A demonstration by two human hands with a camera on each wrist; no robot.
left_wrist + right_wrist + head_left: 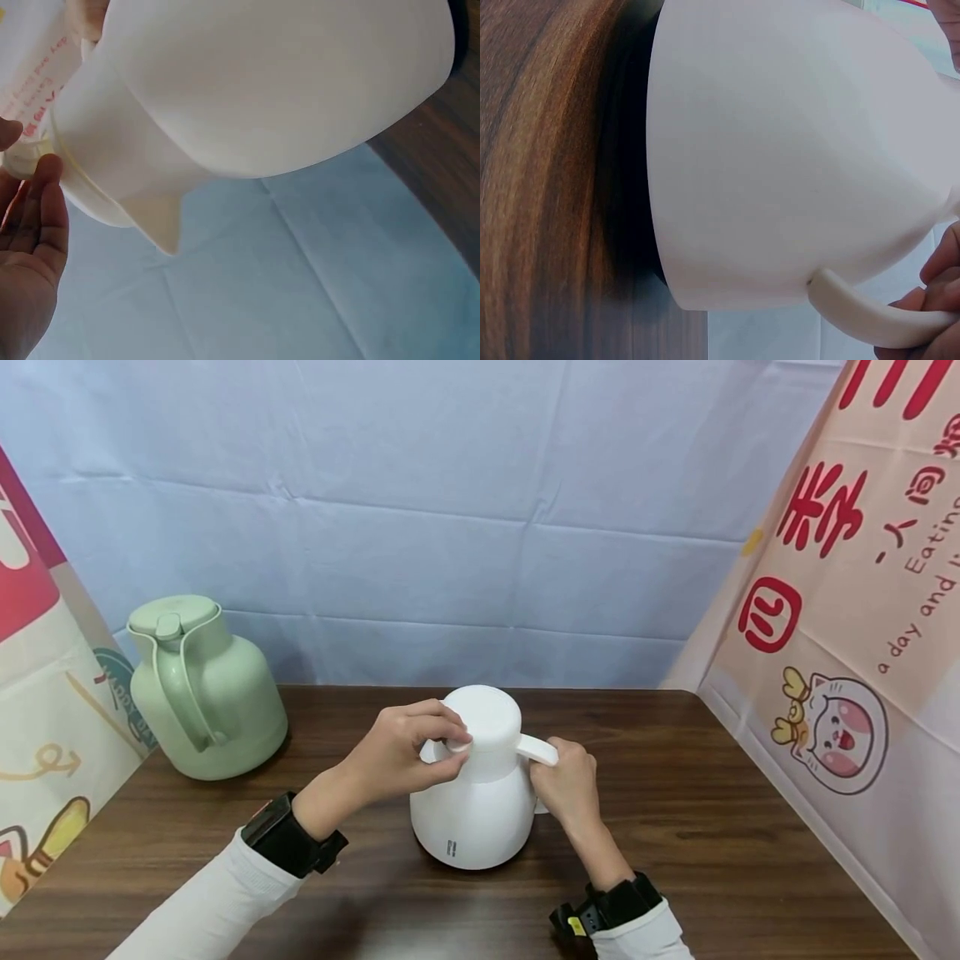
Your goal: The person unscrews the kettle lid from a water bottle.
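A white vacuum jug (472, 818) stands upright on the table, its rounded lid (487, 714) on top. My right hand (566, 785) grips the jug's handle (870, 319), fingers curled round it. At the lid's near left side is my left hand (416, 747). Its thumb and fingertips pinch a small cream-white piece (26, 159) at the lid; whether this is part of the lid I cannot tell. The jug's pointed spout (161, 221) shows below the lid in the left wrist view, and the left hand partly covers it in the head view.
A pale green vacuum jug (217, 710) with a handle stands at the table's back left. The brown wood-grain table (675, 827) meets a light blue cloth (420, 527) behind. Printed cloths hang at the left and the right (817, 610).
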